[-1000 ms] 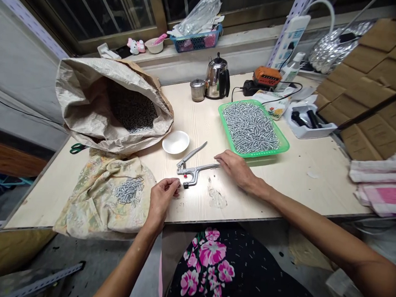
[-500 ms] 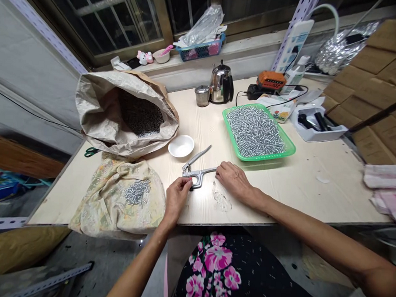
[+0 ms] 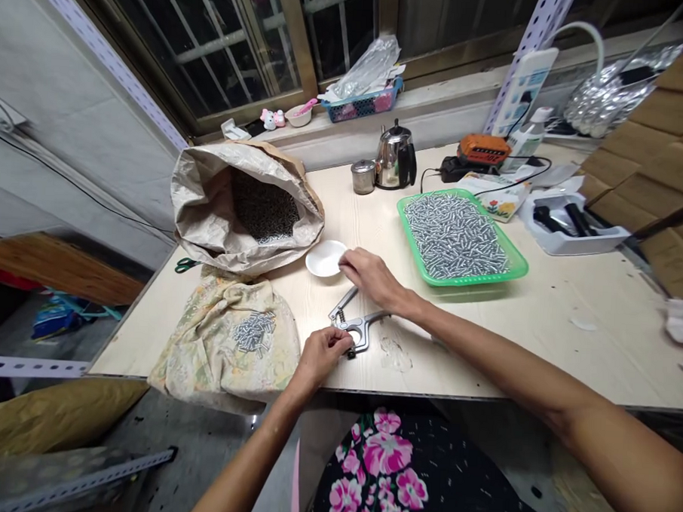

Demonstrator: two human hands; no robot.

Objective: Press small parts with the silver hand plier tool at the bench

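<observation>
Silver hand pliers (image 3: 362, 334) with a spring lie on the table, handles apart. My left hand (image 3: 321, 355) is closed in a pinch at their jaw end; what the fingertips hold is too small to make out. My right hand (image 3: 371, 276) is above the upper handle, its fingers pressed together at the right rim of a white bowl (image 3: 322, 260); anything between them is hidden. Short metal pins (image 3: 254, 331) lie heaped on a patterned cloth (image 3: 201, 355) left of my left hand. Clear plastic scraps (image 3: 394, 355) lie right of the pliers.
A green tray (image 3: 476, 281) full of metal pins sits right of centre. An open sack (image 3: 202, 205) of dark pieces stands back left, with green scissors (image 3: 186, 265) beside it. Behind are a kettle (image 3: 395, 156), a metal jar (image 3: 362, 177) and an orange battery (image 3: 483, 149).
My right hand has left the pliers' handle and moved up and left to the white bowl. My left hand stays at the jaw end. The whole view has shifted slightly.
</observation>
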